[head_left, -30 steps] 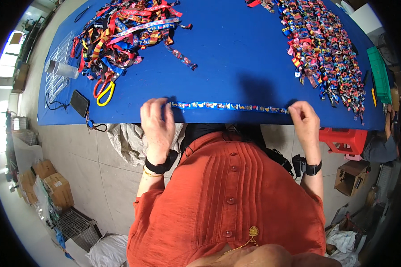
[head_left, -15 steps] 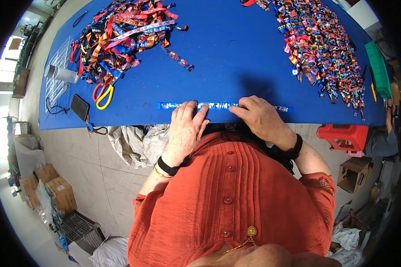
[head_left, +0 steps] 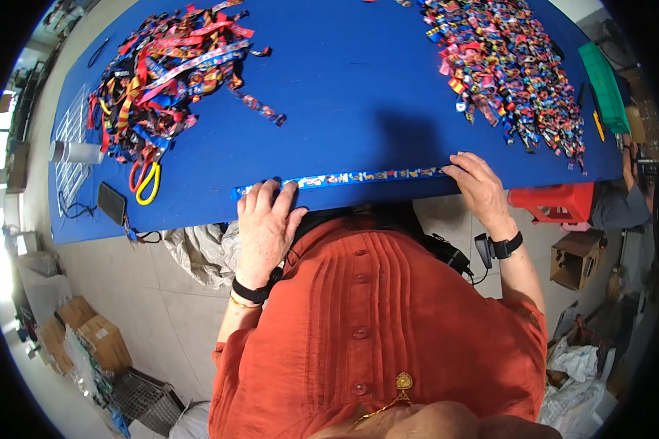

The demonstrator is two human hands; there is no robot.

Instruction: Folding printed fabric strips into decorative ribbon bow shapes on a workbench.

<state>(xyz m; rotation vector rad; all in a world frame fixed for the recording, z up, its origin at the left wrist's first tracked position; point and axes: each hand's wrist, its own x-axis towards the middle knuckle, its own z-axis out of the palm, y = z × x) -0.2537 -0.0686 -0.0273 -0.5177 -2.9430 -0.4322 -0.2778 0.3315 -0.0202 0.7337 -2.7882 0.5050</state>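
A blue patterned ribbon strap [head_left: 359,176] lies flat and nearly straight along the near edge of the blue table. My left hand [head_left: 263,223] rests on the strap close to its left end, fingers stretched out and slightly apart. At the strap's other end is my right hand [head_left: 479,189], its fingers extended over the tip and pressing it down. That hand covers the very end of the strap.
A tangled heap of colourful straps [head_left: 176,73] lies at the far left, with red-and-yellow-handled scissors [head_left: 149,183], a dark phone [head_left: 112,203] and a clear cup [head_left: 80,152] nearby. Rows of bundled straps [head_left: 512,69] fill the right side, beside a green tray [head_left: 602,88].
My hands have moved apart: the right slid rightward to the strap's end, the left toward its left end. More of the strap's middle now shows. The whole view has shifted a little.
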